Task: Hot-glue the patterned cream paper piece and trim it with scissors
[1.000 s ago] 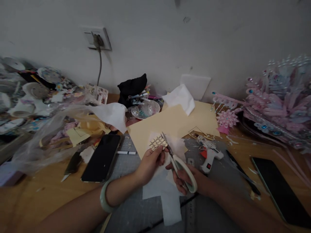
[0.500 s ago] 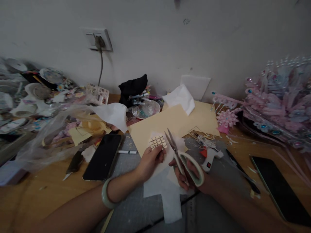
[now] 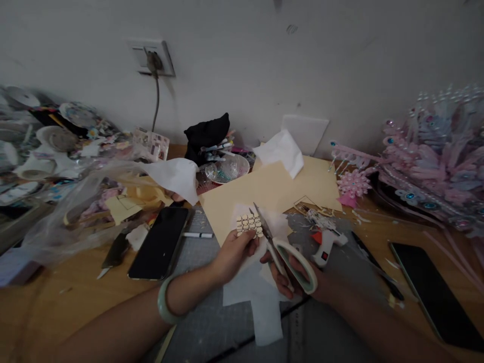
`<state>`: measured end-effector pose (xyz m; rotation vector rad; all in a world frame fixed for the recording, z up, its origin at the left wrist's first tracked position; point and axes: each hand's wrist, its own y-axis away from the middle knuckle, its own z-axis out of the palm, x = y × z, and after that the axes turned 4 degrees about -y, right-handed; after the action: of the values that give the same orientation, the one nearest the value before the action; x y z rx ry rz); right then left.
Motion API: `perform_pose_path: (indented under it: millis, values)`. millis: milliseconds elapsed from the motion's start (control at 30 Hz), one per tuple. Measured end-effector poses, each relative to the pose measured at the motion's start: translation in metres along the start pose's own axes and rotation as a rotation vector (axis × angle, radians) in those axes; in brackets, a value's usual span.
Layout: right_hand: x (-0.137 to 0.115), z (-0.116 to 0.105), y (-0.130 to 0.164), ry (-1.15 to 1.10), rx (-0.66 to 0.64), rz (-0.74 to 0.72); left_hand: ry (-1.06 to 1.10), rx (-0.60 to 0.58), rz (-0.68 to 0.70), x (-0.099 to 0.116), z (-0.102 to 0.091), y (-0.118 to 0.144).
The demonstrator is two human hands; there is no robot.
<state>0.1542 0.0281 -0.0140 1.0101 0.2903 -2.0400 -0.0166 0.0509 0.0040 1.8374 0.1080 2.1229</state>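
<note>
My left hand [image 3: 233, 253] pinches a small cream paper piece [image 3: 249, 225] drawn with a dark scale pattern, held up over the table's middle. A pale green bangle [image 3: 165, 302] circles that wrist. My right hand [image 3: 291, 275] grips scissors [image 3: 284, 252] with pale green-white handles. The blades point up and left, with their tips right beside the patterned piece's right edge. Under both hands lies white paper [image 3: 257, 297] on a grey cutting mat [image 3: 212, 322].
A black phone [image 3: 159, 243] and a white pen [image 3: 197, 235] lie left of the hands; a craft knife [image 3: 113, 253] lies further left. A white glue gun [image 3: 325, 244], cream card sheet [image 3: 272, 191], second phone [image 3: 434, 290] and pink ornamented headdress [image 3: 434, 161] are to the right. Clutter fills the left.
The scissor blades stood apart and clear of the piece half a second ago; now they are nearly together at its right edge. The left hand tilted the piece slightly.
</note>
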Motion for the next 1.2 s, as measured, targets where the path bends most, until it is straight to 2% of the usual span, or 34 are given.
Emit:
perform_pose_path:
  millis: [333, 667, 900, 1033, 1200]
  values:
    - [-0.0029, 0.0018, -0.0001, 0.020, 0.009, 0.020, 0.036, 0.001, -0.026, -0.0017, 0.0000, -0.0001]
    - [-0.0041, 0.0015, 0.0002, -0.005, -0.029, 0.016, 0.080, -0.054, -0.002, 0.0009, -0.0022, 0.0011]
    - [-0.0030, 0.0003, -0.0003, 0.034, 0.000, 0.059, 0.101, -0.073, -0.003, 0.0024, -0.0016, 0.0022]
    - [-0.0064, 0.0049, 0.0015, 0.096, 0.048, 0.055, 0.107, -0.138, -0.015, 0.0023, -0.0019, 0.0033]
    - [-0.0105, 0.0090, 0.0016, 0.136, 0.036, 0.033, 0.175, -0.247, -0.025, 0.0015, -0.0019, 0.0050]
